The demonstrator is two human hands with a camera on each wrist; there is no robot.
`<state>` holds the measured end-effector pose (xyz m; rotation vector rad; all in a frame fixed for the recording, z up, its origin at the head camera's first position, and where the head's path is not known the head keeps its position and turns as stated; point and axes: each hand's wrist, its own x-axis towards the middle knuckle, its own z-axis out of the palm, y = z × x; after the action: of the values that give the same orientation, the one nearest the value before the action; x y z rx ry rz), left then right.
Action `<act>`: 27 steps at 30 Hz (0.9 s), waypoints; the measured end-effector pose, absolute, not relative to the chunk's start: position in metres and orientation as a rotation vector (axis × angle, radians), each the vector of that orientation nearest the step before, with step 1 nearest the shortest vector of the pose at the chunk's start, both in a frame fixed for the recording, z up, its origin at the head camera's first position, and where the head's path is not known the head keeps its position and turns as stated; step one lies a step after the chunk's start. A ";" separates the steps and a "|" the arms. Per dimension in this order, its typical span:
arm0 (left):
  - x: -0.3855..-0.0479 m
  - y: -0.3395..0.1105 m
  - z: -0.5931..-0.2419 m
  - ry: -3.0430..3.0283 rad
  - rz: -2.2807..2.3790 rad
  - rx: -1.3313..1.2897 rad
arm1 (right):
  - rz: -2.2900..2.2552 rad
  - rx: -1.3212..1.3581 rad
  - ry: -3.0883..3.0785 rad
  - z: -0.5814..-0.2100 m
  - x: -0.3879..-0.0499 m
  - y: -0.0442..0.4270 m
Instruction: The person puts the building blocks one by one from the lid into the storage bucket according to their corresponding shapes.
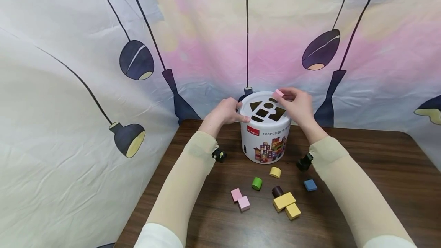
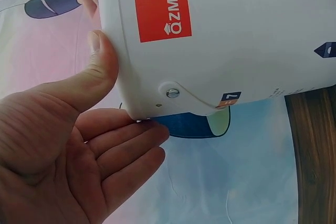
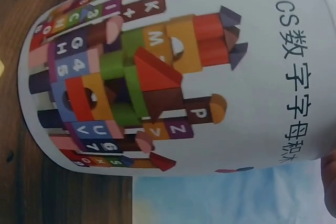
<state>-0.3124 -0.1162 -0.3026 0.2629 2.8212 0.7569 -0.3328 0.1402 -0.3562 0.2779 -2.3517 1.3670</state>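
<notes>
A white bucket with printed toy blocks on its side stands upright on the table. Its white lid has several shaped holes. My left hand is at the bucket's left, thumb on the lid's rim; in the left wrist view the hand has its fingers extended against the bucket's side. Over the far right part of the lid, my right hand pinches a pink block between thumb and fingers, close to a slot. In the right wrist view the bucket's printed wall hides most of that hand.
On the dark wooden table, in front of the bucket, lie two pink blocks, a green cylinder, a yellow half-round block, a dark cylinder, two yellow blocks and a blue block. A lamp-patterned cloth hangs behind.
</notes>
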 end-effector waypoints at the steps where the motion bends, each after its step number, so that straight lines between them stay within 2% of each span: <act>1: -0.312 -0.117 -0.302 2.819 0.760 0.264 | 1.349 0.279 -2.370 -0.355 -0.334 0.139; 14: -0.311 -0.119 -0.301 2.831 0.717 0.256 | 1.307 0.252 -2.457 -0.356 -0.349 0.133; 27: -0.309 -0.116 -0.299 2.841 0.662 0.231 | 1.093 0.311 -2.532 -0.356 -0.348 0.130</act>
<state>-0.3094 -0.1161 -0.2986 0.2310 2.8409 0.6615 -0.3477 0.1300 -0.3563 0.3108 -2.5321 1.0928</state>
